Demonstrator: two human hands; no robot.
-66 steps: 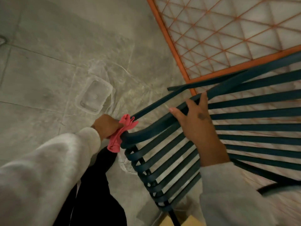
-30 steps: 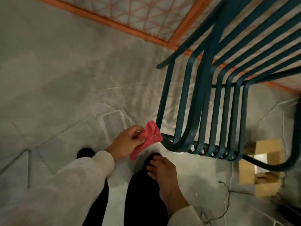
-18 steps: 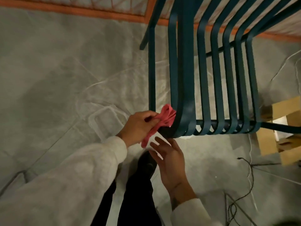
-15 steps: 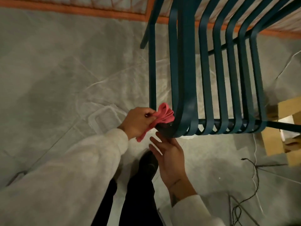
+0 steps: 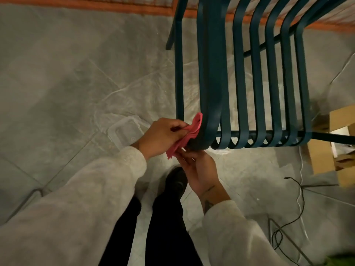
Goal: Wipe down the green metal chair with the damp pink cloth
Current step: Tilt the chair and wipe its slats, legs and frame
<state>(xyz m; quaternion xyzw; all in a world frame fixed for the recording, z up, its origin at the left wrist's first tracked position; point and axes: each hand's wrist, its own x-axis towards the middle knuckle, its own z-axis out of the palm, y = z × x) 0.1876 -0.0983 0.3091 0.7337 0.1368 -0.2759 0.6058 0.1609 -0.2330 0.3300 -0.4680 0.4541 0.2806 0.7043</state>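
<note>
Dark green metal chair (image 5: 213, 73) standing on the floor, its flat slats curling under at the near edge, crumpled pink cloth (image 5: 192, 131) pressing against the curled end of the widest slat, bunching in the left hand (image 5: 163, 137), its lower end trailing below.

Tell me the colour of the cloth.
The cloth is pink, seen best in the head view.

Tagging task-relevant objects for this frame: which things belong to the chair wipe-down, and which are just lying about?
In the job:
pink cloth, gripped by the left hand
green chair
right hand, fingers at the chair's curved lower edge

Lying about:
clear plastic container on the floor
cardboard box
orange mesh frame
</note>
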